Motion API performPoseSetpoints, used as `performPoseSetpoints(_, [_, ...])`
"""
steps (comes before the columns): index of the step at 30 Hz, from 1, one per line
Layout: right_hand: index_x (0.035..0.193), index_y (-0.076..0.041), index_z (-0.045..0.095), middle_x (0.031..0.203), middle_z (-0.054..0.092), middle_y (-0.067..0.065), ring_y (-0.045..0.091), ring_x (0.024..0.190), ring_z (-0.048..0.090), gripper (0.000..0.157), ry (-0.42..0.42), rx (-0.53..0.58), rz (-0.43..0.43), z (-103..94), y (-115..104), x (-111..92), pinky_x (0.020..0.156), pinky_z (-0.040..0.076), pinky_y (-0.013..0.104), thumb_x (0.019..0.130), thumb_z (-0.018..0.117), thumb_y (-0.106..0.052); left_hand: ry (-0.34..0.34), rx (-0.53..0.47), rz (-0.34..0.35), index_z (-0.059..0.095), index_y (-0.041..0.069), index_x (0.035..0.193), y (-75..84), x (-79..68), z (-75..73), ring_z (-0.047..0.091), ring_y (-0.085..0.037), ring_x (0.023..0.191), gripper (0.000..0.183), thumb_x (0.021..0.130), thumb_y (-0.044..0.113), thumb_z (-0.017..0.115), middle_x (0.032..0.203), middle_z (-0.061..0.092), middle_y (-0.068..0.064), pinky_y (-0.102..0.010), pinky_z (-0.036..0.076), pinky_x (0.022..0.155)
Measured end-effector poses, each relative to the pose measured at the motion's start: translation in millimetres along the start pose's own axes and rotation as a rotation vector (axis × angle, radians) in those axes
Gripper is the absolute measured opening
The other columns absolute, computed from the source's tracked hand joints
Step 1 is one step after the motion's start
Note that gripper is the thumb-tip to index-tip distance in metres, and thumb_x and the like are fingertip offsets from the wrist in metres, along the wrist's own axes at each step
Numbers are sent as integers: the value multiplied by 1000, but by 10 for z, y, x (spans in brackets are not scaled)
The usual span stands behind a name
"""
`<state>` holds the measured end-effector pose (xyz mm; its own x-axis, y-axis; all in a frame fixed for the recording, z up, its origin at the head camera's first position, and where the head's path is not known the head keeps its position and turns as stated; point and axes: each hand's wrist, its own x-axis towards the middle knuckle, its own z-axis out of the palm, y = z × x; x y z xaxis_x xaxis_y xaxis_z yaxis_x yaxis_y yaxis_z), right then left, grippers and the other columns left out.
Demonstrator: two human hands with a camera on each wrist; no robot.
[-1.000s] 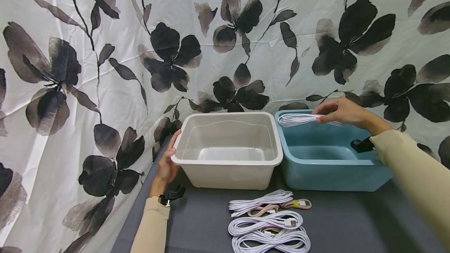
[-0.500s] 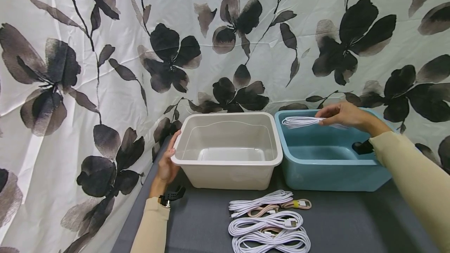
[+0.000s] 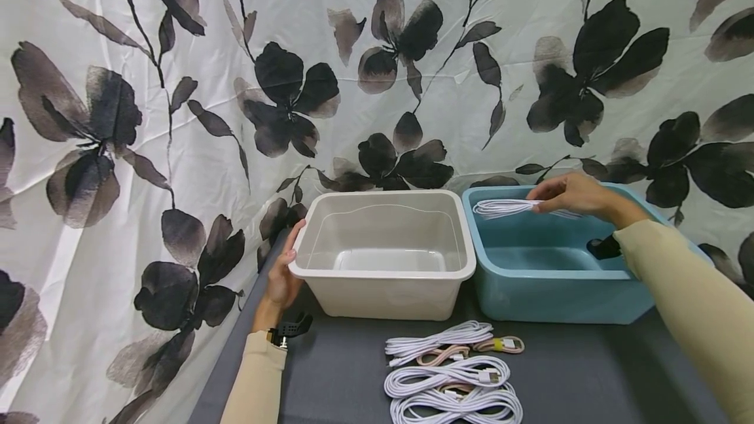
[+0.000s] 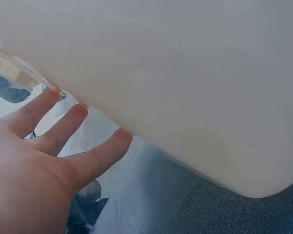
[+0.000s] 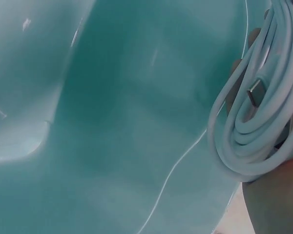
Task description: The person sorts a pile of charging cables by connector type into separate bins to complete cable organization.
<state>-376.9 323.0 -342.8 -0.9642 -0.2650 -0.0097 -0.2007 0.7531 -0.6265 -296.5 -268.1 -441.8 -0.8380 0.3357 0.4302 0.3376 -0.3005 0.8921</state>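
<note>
My right hand pinches a coiled white charging cable over the back of the blue bin. In the right wrist view the cable's loops and a metal plug show close up, while most of the fingers are hidden behind the coil. My left hand touches the left side of the beige bin. Its fingers are straight, their tips against the bin's wall in the left wrist view. No things are visible inside the beige bin.
In front of the bins, several coiled white cables and some tan cables lie in a pile on the grey tabletop. Both bins stand side by side. A floral curtain hangs behind and to the left.
The right hand has lowered the white cable slightly and shifted it a little to the right. The left hand keeps its place on the beige bin.
</note>
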Motion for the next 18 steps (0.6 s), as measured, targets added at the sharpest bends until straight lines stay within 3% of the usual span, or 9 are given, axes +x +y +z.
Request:
performPoseSetpoints(9, [114,-14,69,110,69,8,24,99,60,48,-23,-24,-1,14,11,33,80,50,43,80,72,-47,8,3,0,5,16,156,-27,-16,-1,37,-17,128,67,93,25,28,159,6,-19,-35,40,97])
performPoseSetpoints(18, [114,-13,69,111,69,9,23,100,61,45,-17,-32,-10,18,-7,35,83,49,46,83,71,-44,-4,-10,6,3,15,155,-29,-19,-10,36,-19,128,67,93,23,27,159,5,-21,-35,39,98])
